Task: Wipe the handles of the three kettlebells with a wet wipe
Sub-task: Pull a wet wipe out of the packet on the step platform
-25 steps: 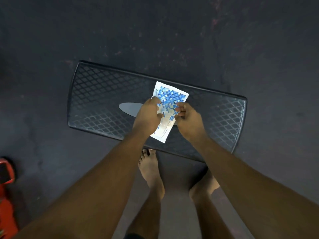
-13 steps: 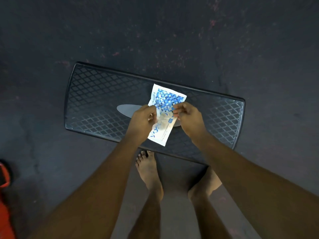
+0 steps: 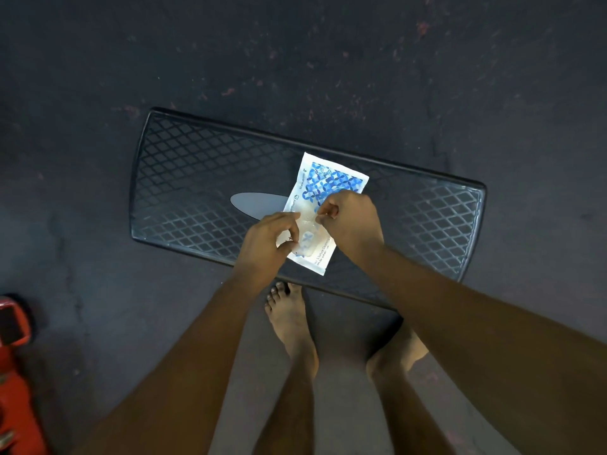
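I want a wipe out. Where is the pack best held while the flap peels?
I'd pinch the pack by its lower left edge, from the left, as the left hand does: it is flat, and the right hand pinches the flap mid-face.

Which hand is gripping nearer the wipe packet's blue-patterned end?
The right hand. It pinches the wipe packet just below the blue pattern, while the left hand pinches its edge lower down, toward the white printed end.

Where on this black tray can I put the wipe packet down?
On the tray, the left end, from rim to grey oval, is bare. So is the right end, from the right hand to the right rim. The middle is crowded: the left hand and right hand pinch the packet there.
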